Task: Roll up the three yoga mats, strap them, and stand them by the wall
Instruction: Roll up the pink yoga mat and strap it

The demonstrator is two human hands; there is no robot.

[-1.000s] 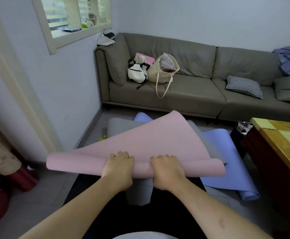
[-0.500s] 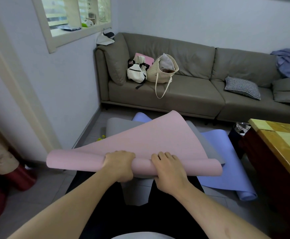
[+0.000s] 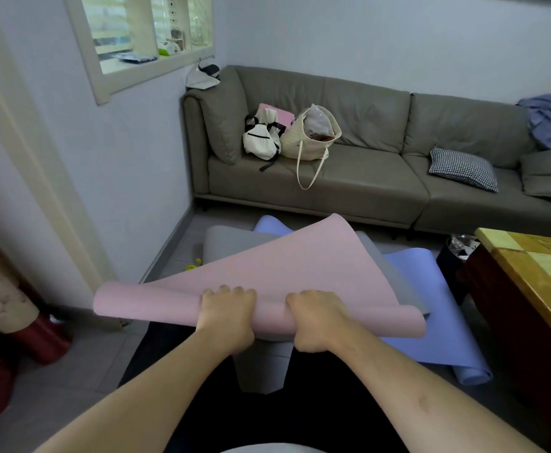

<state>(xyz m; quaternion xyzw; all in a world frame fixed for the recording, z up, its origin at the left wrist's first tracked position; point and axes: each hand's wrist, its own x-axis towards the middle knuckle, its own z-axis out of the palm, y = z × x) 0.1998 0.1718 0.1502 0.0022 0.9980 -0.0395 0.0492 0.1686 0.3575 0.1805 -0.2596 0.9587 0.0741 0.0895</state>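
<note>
Early stage: left hand (image 3: 226, 317) and right hand (image 3: 316, 318) both grip clamped on the pink mat (image 3: 287, 273), lifted off the floor, only its near edge rolled. Grey mat (image 3: 235, 243) and purple mat (image 3: 431, 305) lie flat underneath; nothing strapped or at the wall (image 3: 130, 178)

The floor ahead is covered by the grey mat (image 3: 231, 243) and the blue mat (image 3: 431, 305), closed by the sofa (image 3: 349, 188) behind, the wall (image 3: 136, 178) on the left and the wooden table (image 3: 536, 276) on the right.
</note>
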